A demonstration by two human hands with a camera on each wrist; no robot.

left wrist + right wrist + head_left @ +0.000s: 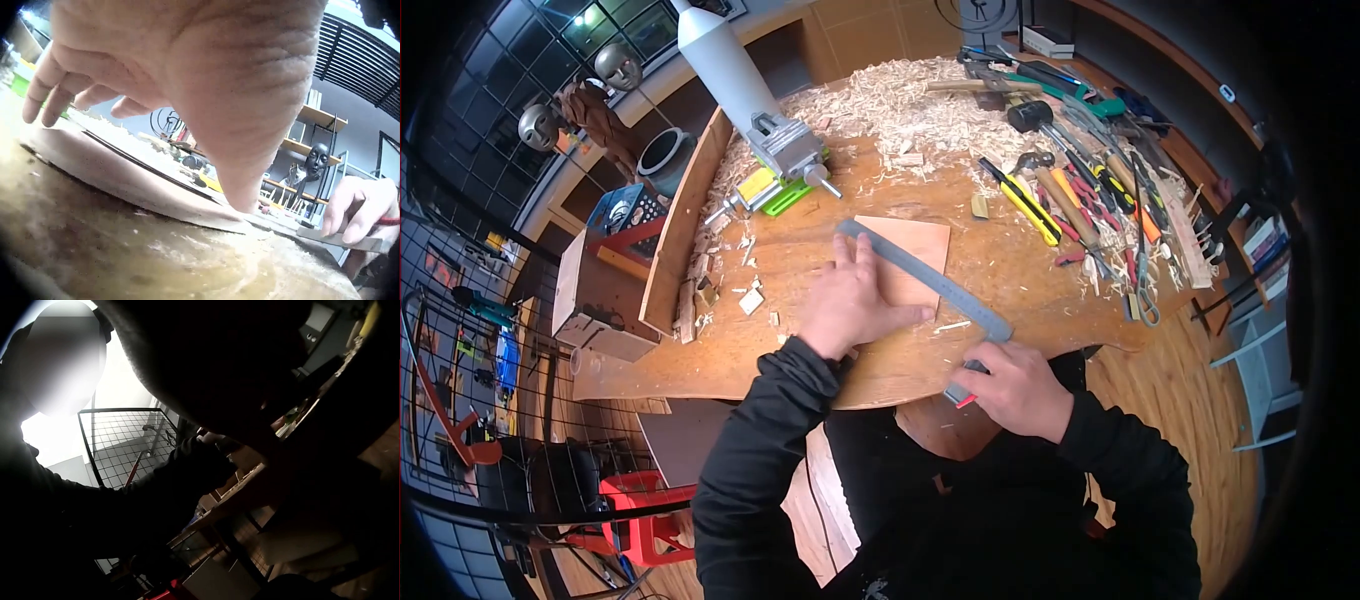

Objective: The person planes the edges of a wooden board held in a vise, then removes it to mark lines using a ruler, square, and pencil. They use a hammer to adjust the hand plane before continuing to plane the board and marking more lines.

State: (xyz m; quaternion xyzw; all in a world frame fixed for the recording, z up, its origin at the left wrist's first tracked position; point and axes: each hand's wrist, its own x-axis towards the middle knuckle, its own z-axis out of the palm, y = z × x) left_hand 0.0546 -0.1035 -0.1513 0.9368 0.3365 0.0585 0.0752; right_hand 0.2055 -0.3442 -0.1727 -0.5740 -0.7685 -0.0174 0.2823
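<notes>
In the head view a thin, light wooden board (915, 238) lies flat on the workbench (800, 240). Across it runs a long, flat grey metal strip (935, 281) with small dark marks. My left hand (847, 300) is spread over the board, two fingertips on the strip's far end and the thumb stretched out to the right. At the bench's front edge my right hand (1020, 388) grips a grey piece at the strip's near end, where a little red shows. The left wrist view has the board (125, 169) beneath the left palm. The right wrist view is very dark.
A grey vise (785, 150) on a green base stands behind the board. Wood shavings (900, 110) cover the bench's back. Knives, hammers and other tools crowd the right, including a yellow utility knife (1025, 205). A wooden side rail (685, 230) borders the left.
</notes>
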